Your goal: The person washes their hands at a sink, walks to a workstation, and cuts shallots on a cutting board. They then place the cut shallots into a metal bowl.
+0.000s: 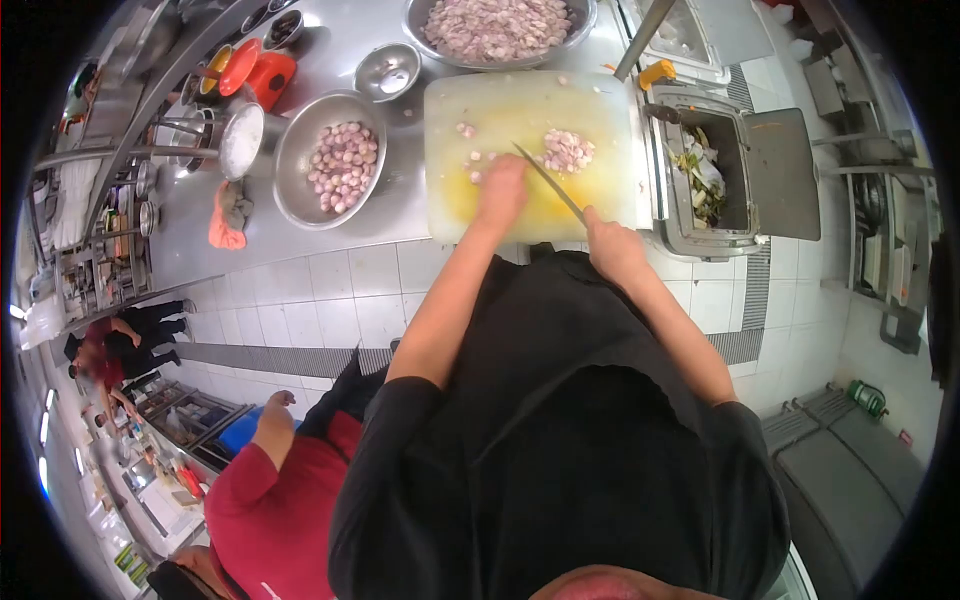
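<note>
A knife (553, 184) slants over the cutting board (450, 110), its handle wrapped by my right hand (616, 247) at the board's near edge. My left hand (503, 186) is curled down on the board beside the blade tip. Whatever its fingers press on is hidden under them. Peeled shallots (476, 160) lie just left of that hand. To the right of the blade sits a small heap of cut shallots (568, 150). A steel bowl (284, 165) of whole peeled shallots (343, 165) stands left of the board.
A large basin (410, 22) of shallots stands behind the board, with a small metal bowl (387, 72) nearby. An orange cloth (227, 230) lies at the counter's left. The open waste bin (740, 228) is on the right. A person in red (270, 515) is close behind on my left.
</note>
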{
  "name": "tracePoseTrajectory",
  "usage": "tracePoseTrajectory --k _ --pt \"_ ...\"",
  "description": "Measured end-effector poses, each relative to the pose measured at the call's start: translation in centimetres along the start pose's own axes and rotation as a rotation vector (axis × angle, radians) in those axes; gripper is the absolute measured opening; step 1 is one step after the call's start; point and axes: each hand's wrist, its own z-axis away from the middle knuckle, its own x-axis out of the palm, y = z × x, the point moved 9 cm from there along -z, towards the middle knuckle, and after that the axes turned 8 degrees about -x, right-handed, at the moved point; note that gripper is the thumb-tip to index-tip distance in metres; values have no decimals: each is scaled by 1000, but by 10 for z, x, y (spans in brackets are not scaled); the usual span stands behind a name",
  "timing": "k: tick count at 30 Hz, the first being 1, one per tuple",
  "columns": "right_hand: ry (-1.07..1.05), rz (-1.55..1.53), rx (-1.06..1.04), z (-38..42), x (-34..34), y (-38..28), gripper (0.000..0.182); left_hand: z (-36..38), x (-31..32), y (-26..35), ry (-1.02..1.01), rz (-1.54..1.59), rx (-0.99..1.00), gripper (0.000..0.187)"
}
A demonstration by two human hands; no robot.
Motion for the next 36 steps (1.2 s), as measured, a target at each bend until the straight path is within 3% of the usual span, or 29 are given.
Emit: tracePoseTrajectory --k 5,11,14,20,24,28,30,36 --pt "-37 -76 -31 -1 29 14 28 1 -62 -12 196 -78 -170 13" --pt "32 -106 30 -6 8 28 28 -34 -27 -23 -92 -246 -112 13" --pt "28 -155 32 -2 6 26 27 -30 0 -17 -172 -78 13 10" --pt "64 -145 3 -1 12 27 34 -25 -7 11 -157 51 -65 11" --pt "52 -109 13 8 -7 14 37 -33 4 14 -171 39 -7 9" --pt "77 -126 0 4 3 16 37 -30 6 11 -188 51 -37 8" --pt "87 -50 -47 0 -3 12 28 -39 5 10 -169 38 -41 8" --pt "80 -82 -45 -14 13 26 30 -38 9 12 -214 27 -27 5"
